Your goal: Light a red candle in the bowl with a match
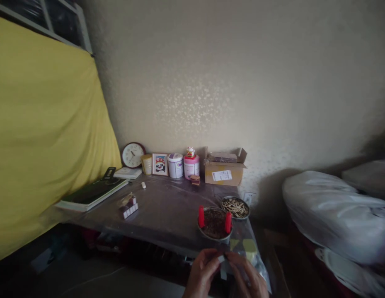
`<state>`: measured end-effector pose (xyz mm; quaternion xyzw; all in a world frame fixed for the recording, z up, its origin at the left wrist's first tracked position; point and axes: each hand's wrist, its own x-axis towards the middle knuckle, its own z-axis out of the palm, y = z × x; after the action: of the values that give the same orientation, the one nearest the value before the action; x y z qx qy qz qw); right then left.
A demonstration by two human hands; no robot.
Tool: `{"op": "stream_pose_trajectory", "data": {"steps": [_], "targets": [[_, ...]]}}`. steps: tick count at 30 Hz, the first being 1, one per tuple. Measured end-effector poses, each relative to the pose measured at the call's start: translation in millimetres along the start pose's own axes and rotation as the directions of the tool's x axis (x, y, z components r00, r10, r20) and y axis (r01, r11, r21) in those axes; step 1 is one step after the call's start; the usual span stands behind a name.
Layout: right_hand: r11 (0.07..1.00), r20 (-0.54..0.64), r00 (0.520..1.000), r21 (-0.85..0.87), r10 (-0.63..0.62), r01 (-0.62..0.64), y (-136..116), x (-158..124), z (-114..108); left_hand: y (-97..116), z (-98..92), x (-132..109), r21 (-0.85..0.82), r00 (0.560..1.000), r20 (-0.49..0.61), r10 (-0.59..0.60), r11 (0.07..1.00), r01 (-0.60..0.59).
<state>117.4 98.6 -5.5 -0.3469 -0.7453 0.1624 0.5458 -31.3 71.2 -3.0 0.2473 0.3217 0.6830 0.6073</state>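
Near the table's front edge, my left hand [204, 271] and my right hand [247, 274] are close together, fingers closed around a small white-and-dark piece [222, 273] that looks like a matchbox. Fingers cover much of it. Just beyond them stands a metal bowl of dark soil [214, 223]. Two red candles are upright in the soil, a left candle [201, 216] and a right candle [228, 222]; no flame shows on either. Behind it to the right, a round dish [248, 212] holds many matchsticks [234, 207].
On the dark table [167, 211] lie a pack of small boxes [130, 207] and a thick book [95, 194]. Along the wall stand a clock [133, 155], a panda picture [160, 164], two tubs, a cat figurine [190, 152] and a cardboard box [225, 174]. White bags [332, 215] bulge at right.
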Motion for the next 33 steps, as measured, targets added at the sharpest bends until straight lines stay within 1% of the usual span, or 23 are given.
{"op": "stream_pose_trajectory", "data": {"steps": [2,4,9,14,17,20,24,26,28,30,31,33], "targets": [[0.999,0.028,0.998,-0.013,-0.051,0.052,-11.2,6.0,-3.6,7.3,5.6,-7.7,0.046,0.999,0.001,0.041,0.998,-0.041],[0.995,0.028,0.996,-0.037,-0.089,0.090,-23.5,11.9,-7.1,14.7,10.7,-14.6,0.057,0.999,0.024,0.034,0.998,-0.036],[0.989,-0.044,0.990,-0.061,-0.138,0.135,-45.8,20.3,-12.4,30.7,20.4,-25.8,0.087,0.997,0.053,0.049,0.995,-0.053],[0.991,-0.104,0.986,-0.049,-0.132,0.128,-61.9,26.3,-22.4,41.9,31.0,-34.5,0.120,0.997,0.047,0.060,0.991,-0.066],[0.987,-0.153,0.976,-0.054,-0.155,0.148,-72.3,28.4,-27.7,47.0,38.1,-39.3,0.145,0.997,0.036,0.071,0.987,-0.075],[0.979,-0.141,0.970,-0.073,-0.197,0.188,-73.1,26.4,-25.6,50.4,44.9,-43.3,0.154,0.996,0.046,0.077,0.985,-0.083],[0.973,-0.110,0.972,-0.121,-0.208,0.194,-64.1,23.5,-23.1,51.2,48.9,-45.5,0.165,0.996,0.040,0.074,0.983,-0.079],[0.974,-0.137,0.970,-0.134,-0.199,0.181,-66.3,24.6,-28.0,50.0,48.0,-44.1,0.173,0.997,0.017,0.072,0.982,-0.074],[0.977,-0.187,0.962,-0.118,-0.198,0.179,-74.1,26.3,-34.4,48.7,46.9,-41.8,0.175,0.998,-0.004,0.069,0.982,-0.067],[0.974,-0.201,0.954,-0.081,-0.224,0.212,-80.5,27.2,-37.2,48.5,47.1,-40.2,0.175,0.998,-0.017,0.062,0.983,-0.058],[0.969,-0.178,0.953,-0.074,-0.245,0.235,-80.4,27.2,-36.2,49.1,48.0,-40.2,0.173,0.998,-0.017,0.065,0.983,-0.061],[0.958,-0.087,0.957,-0.099,-0.277,0.268,-71.3,26.5,-30.3,51.8,50.5,-42.1,0.182,0.997,0.002,0.082,0.980,-0.081]]}}
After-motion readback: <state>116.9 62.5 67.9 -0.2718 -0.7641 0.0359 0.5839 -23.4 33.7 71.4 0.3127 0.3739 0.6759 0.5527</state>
